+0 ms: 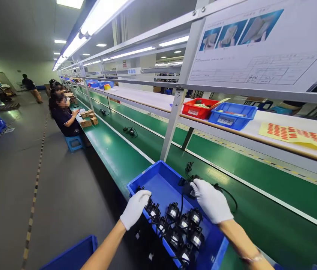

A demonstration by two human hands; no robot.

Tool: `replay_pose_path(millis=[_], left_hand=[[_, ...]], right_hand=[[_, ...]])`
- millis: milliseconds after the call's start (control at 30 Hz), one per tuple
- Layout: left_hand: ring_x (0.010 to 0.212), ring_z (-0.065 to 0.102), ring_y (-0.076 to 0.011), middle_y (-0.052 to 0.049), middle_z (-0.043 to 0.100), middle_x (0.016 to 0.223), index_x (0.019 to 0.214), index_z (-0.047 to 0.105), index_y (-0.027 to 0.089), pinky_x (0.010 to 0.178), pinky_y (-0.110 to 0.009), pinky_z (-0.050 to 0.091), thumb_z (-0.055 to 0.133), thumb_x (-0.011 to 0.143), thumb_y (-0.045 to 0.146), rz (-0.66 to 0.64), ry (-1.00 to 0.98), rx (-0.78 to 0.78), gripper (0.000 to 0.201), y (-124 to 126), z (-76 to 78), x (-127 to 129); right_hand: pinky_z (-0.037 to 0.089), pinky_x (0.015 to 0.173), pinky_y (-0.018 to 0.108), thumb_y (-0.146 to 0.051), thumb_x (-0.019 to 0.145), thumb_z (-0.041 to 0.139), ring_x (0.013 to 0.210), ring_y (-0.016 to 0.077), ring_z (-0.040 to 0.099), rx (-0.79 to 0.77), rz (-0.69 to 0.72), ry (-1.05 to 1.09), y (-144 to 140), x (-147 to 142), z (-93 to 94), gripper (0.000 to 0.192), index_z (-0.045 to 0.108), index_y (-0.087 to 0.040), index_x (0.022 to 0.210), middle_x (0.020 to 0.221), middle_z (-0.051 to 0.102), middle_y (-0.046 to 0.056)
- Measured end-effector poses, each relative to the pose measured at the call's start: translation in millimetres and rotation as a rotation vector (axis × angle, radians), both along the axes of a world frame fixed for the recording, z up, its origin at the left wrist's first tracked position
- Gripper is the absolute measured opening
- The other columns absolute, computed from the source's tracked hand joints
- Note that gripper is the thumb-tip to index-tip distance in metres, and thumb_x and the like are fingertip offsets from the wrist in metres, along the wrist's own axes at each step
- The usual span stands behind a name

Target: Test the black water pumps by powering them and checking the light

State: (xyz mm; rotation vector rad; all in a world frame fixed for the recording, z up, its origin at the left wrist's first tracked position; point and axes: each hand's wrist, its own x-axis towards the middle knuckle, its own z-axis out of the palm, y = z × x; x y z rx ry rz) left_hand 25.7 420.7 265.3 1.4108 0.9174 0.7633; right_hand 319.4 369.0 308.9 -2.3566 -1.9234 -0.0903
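A blue plastic bin (158, 176) holds several small black pumps (185, 222) with white labels and cables, bunched toward its near end. My left hand (135, 208), in a white glove, is over the bin's left rim. Its fingers are curled round a black pump (148, 203), mostly hidden behind them. Over the right rim, my gloved right hand (213, 201) pinches a black block-shaped part (188, 189). From that part a black cable (182, 204) hangs into the bin. Its exact kind is partly hidden by my fingers.
Black corded units (130, 131) lie along the green conveyor (152, 142). A red bin (196, 108), a blue bin (231, 116) and a sticker sheet (293, 133) sit on the shelf. A metal post (172, 123) rises beyond the bin. A co-worker (64, 116) sits by small cartons.
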Motion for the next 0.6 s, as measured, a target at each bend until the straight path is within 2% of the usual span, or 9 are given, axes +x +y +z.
replay_pose_path(millis=[67, 133, 200, 267, 333, 400, 467, 533, 600], left_hand=[[0.125, 0.058, -0.0255, -0.011, 0.062, 0.136, 0.130, 0.061, 0.022, 0.115, -0.043, 0.039, 0.056, 0.090, 0.063, -0.114, -0.163, -0.030, 0.058, -5, 23.2, 17], [0.125, 0.060, -0.0262, -0.012, 0.060, 0.140, 0.141, 0.054, 0.022, 0.111, -0.044, 0.043, 0.052, 0.089, 0.070, -0.245, -0.307, -0.087, 0.070, -18, 40.4, 20], [0.123, 0.060, -0.0255, -0.011, 0.062, 0.137, 0.140, 0.056, 0.021, 0.110, -0.041, 0.044, 0.056, 0.089, 0.068, -0.339, -0.494, -0.265, 0.069, -36, 48.5, 8], [0.119, 0.062, -0.0228, -0.008, 0.068, 0.128, 0.130, 0.066, 0.021, 0.108, -0.034, 0.044, 0.067, 0.086, 0.060, -0.348, -0.708, -0.531, 0.059, -58, 48.5, -14], [0.101, 0.068, -0.0198, -0.007, 0.074, 0.111, 0.116, 0.073, 0.020, 0.094, -0.029, 0.051, 0.074, 0.082, 0.056, -0.292, -0.873, -0.754, 0.049, -79, 46.3, -37], [0.073, 0.067, -0.0162, -0.007, 0.075, 0.090, 0.104, 0.076, 0.016, 0.067, -0.026, 0.054, 0.070, 0.081, 0.064, -0.203, -0.962, -0.858, 0.053, -96, 48.7, -57], [0.058, 0.059, -0.0124, -0.007, 0.070, 0.079, 0.097, 0.075, 0.013, 0.050, -0.022, 0.046, 0.066, 0.082, 0.068, -0.061, -1.092, -0.920, 0.057, -108, 59.2, -73], [0.061, 0.059, -0.0107, -0.007, 0.069, 0.084, 0.098, 0.074, 0.015, 0.052, -0.020, 0.048, 0.064, 0.086, 0.063, 0.145, -1.238, -0.953, 0.051, -113, 75.8, -86], [0.072, 0.062, -0.0108, -0.009, 0.069, 0.095, 0.102, 0.073, 0.016, 0.064, -0.020, 0.054, 0.061, 0.093, 0.054, 0.354, -1.337, -0.991, 0.041, -113, 92.5, -97]], right_hand=[[0.047, 0.076, 0.030, -0.033, 0.107, 0.037, 0.091, 0.0210, 0.065, 0.101, 0.118, -0.014, -18, -31, 44.5, 0.030, 0.064, -0.019, 0.110, 0.102, 0.070, 0.010], [0.043, 0.065, 0.028, -0.041, 0.106, 0.036, 0.069, 0.0173, 0.061, 0.196, 0.304, -0.030, -37, -70, 80.1, 0.036, 0.066, -0.021, 0.101, 0.081, 0.067, 0.005], [0.034, 0.052, 0.030, -0.033, 0.108, 0.028, 0.052, 0.0162, 0.052, 0.399, 0.609, -0.074, -53, -111, 102.9, 0.045, 0.067, -0.020, 0.091, 0.062, 0.058, 0.001], [0.030, 0.047, 0.030, -0.033, 0.108, 0.028, 0.046, 0.0153, 0.047, 0.476, 0.739, 0.009, -62, -145, 110.2, 0.048, 0.067, -0.020, 0.084, 0.055, 0.054, -0.001], [0.041, 0.050, 0.027, -0.044, 0.107, 0.034, 0.053, 0.0153, 0.058, 0.438, 0.653, 0.324, -64, -170, 101.5, 0.045, 0.068, -0.021, 0.089, 0.064, 0.064, 0.001], [0.056, 0.071, 0.028, -0.056, 0.104, 0.035, 0.080, 0.0181, 0.070, 0.323, 0.501, 0.770, -65, -189, 80.0, 0.047, 0.067, -0.021, 0.108, 0.091, 0.074, 0.007], [0.055, 0.095, 0.033, -0.057, 0.104, 0.032, 0.106, 0.0206, 0.069, 0.078, 0.461, 1.130, -71, -207, 53.0, 0.051, 0.062, -0.021, 0.123, 0.115, 0.071, 0.010], [0.053, 0.099, 0.035, -0.060, 0.103, 0.031, 0.107, 0.0223, 0.068, -0.232, 0.574, 1.273, -83, -222, 29.3, 0.054, 0.067, -0.022, 0.114, 0.112, 0.073, 0.008], [0.056, 0.089, 0.034, -0.065, 0.100, 0.031, 0.089, 0.0226, 0.071, -0.402, 0.617, 1.252, -99, -233, 15.8, 0.060, 0.072, -0.022, 0.096, 0.094, 0.075, 0.007]])
